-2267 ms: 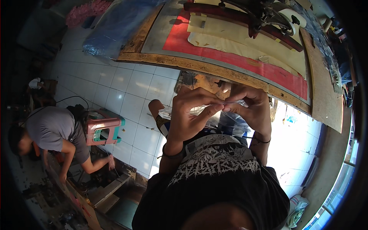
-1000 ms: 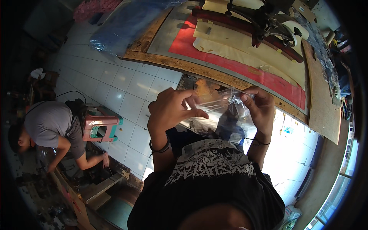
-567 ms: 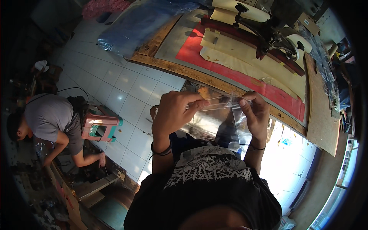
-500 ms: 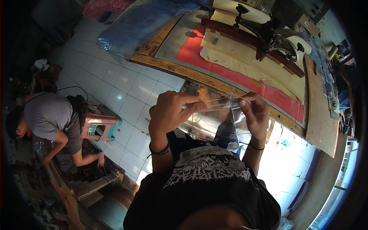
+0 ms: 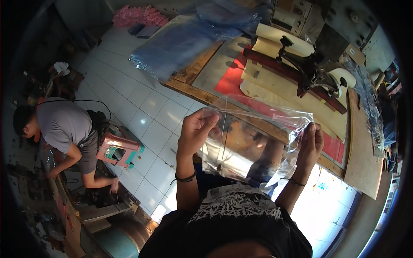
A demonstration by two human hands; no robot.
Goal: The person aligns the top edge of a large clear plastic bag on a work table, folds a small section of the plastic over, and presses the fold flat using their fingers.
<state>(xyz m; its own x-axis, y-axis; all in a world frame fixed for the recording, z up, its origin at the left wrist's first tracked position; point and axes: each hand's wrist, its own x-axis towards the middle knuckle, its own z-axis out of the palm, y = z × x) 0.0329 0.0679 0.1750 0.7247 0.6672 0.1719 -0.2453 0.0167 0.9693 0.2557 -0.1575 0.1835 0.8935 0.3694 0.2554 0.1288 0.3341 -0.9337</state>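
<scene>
A clear plastic bag (image 5: 249,146) hangs spread out in front of my chest, over the near edge of the wooden table (image 5: 363,172). My left hand (image 5: 195,131) pinches the bag's upper left corner between thumb and fingers. My right hand (image 5: 310,144) grips its upper right corner. The film sags and creases between the two hands. Both wrists wear thin dark bands.
On the table lie a red mat (image 5: 232,81), cream sheets (image 5: 297,103), a black lever tool (image 5: 314,75) and a stack of bluish plastic bags (image 5: 180,43). To the left a person in a grey shirt (image 5: 64,124) bends beside a pink stool (image 5: 120,148) on white floor tiles.
My hands have moved apart and drawn the bag out wide and flat. The view has tilted up toward the table. The person on the left stays bent over.
</scene>
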